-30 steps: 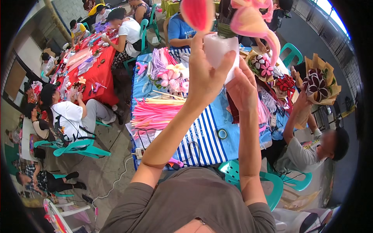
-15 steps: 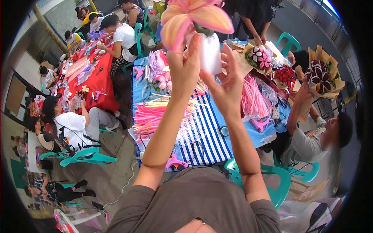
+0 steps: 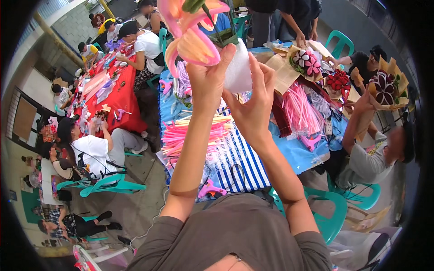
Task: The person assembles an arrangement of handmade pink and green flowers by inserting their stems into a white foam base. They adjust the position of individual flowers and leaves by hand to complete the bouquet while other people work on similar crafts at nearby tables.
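High above the table I hold a white pot (image 3: 239, 70) with an artificial lily (image 3: 196, 47) in pink and pale orange, its petals hanging over the left side. Green stems and leaves (image 3: 221, 38) rise from the pot's top. My left hand (image 3: 209, 81) grips the pot's left side, thumb up near its rim. Around the lower right side curl the fingers of my right hand (image 3: 254, 97), touching the pot. The flower's top is cut off by the picture's upper edge.
Below lie pink pipe cleaners (image 3: 192, 137), a pink glue gun (image 3: 211, 189) at the near edge and another glue gun (image 3: 311, 142) at right. Wrapped flower bouquets (image 3: 309, 63) stand at the far right. A person at right holds a bouquet (image 3: 384, 88). Green chairs (image 3: 327, 217) surround the table.
The pot and lily have tilted and turned, the bloom shifting left and showing more stems and leaves. My right hand has come closer, its fingers now against the pot.
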A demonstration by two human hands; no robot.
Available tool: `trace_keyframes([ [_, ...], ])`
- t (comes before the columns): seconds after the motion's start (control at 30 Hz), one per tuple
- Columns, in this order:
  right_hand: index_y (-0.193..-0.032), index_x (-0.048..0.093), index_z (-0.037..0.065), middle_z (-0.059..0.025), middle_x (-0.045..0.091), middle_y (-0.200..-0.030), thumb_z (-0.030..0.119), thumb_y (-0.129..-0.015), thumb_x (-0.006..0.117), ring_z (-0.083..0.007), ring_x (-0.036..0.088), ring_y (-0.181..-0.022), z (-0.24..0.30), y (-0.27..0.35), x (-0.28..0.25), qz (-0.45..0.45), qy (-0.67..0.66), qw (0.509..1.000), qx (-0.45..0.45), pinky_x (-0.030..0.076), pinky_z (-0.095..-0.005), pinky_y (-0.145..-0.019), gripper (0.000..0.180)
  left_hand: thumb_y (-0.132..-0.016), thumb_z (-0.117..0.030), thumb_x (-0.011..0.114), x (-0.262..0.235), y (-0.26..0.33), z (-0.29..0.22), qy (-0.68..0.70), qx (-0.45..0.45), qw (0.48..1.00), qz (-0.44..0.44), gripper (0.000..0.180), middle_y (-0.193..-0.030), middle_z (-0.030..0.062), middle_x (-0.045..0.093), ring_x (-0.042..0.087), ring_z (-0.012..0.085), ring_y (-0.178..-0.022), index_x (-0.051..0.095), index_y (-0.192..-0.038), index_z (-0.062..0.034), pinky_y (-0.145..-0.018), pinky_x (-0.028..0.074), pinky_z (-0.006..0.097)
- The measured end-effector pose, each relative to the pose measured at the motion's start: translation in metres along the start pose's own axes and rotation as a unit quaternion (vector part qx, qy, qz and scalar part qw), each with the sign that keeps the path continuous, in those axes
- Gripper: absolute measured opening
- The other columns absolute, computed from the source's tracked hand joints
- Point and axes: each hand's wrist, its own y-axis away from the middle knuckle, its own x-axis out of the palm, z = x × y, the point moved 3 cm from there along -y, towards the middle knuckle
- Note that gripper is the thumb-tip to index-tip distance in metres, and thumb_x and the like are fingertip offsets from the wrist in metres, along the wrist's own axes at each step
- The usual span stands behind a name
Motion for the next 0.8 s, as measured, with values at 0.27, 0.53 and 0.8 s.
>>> trace_keyframes([
  [0.27, -0.126, 0.039, 0.002, -0.0167, 0.041, -0.104, 0.003, -0.058, 0.075, -0.0291, 0.047, -0.093, -0.002, 0.004, 0.001, -0.006, 0.006, 1.0, 0.006, 0.043, -0.0359, -0.076, 0.077, -0.08, -0.013, 0.064, 0.003, -0.003, 0.0, 0.007, 0.027, 0.998, 0.057, 0.034, -0.101, 0.0045, 0.056, 0.051, 0.0089, -0.089, 0.051, -0.109, -0.0021, -0.079, 0.041, 0.023],
  [0.53, -0.127, 0.039, 0.003, -0.015, 0.042, -0.104, 0.003, -0.059, 0.076, -0.0271, 0.047, -0.094, -0.004, 0.009, 0.002, -0.009, 0.013, 1.0, 0.007, 0.044, -0.0348, -0.077, 0.077, -0.078, -0.013, 0.066, 0.004, -0.001, -0.003, 0.017, -0.016, 0.997, 0.071, 0.033, -0.103, 0.0054, 0.057, 0.052, 0.0085, -0.087, 0.052, -0.106, -0.003, -0.075, 0.044, 0.023],
  [0.8, -0.127, 0.038, 0.002, -0.0162, 0.041, -0.105, 0.005, -0.058, 0.077, -0.0285, 0.047, -0.093, -0.004, 0.011, 0.003, -0.006, 0.018, 1.0, 0.009, 0.043, -0.0363, -0.076, 0.08, -0.078, -0.009, 0.065, 0.001, -0.003, -0.002, 0.031, -0.036, 0.995, 0.088, 0.031, -0.1, 0.0073, 0.059, 0.055, 0.0101, -0.088, 0.053, -0.106, -0.0039, -0.076, 0.046, 0.024],
])
